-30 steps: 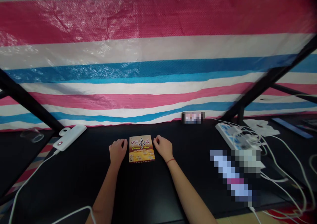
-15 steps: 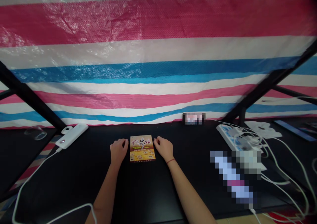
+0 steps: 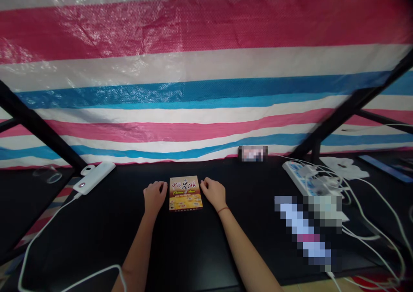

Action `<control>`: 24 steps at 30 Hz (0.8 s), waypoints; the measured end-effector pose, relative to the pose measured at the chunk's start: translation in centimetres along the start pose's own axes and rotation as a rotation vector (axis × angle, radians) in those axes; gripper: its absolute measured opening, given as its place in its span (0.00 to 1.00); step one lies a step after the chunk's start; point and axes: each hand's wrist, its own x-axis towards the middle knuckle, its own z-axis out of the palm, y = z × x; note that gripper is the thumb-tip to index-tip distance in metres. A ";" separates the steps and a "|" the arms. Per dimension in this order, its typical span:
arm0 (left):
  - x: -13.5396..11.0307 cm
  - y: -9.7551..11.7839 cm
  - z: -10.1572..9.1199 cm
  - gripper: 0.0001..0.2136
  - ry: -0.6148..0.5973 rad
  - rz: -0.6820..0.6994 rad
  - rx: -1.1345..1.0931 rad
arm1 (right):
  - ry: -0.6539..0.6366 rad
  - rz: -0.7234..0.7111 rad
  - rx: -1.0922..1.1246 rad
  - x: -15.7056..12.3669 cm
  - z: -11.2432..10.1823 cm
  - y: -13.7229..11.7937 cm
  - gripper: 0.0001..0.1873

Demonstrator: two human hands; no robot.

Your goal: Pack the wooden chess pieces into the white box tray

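Observation:
A Chinese chess box (image 3: 185, 193) with a tan and yellow printed lid lies flat on the black table (image 3: 193, 244). Just left of it rests my left hand (image 3: 155, 195), its fingers curled in and a small gap showing by the thumb. On the box's right side my right hand (image 3: 213, 193) also lies on the tabletop, fingers curled, with a thin red band round the wrist. Neither hand grips the box, and nothing shows in either one.
At left lie a white power bank (image 3: 95, 179) with a cable and a clear cup (image 3: 53, 175). To the right are a white power strip (image 3: 298, 180), tangled cables and a blurred-out phone-like object (image 3: 305, 231). A striped plastic sheet (image 3: 193, 81) hangs behind.
Both hands and the box stay where they were. The view has shifted very slightly.

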 end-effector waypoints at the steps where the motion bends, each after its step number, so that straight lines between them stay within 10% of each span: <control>1: 0.0 0.0 0.0 0.12 -0.001 0.001 -0.002 | 0.000 -0.001 0.000 0.0 0.0 0.0 0.16; 24: 0.0 -0.1 0.0 0.12 -0.023 0.014 0.011 | -0.001 0.003 -0.003 -0.1 -0.1 -0.1 0.16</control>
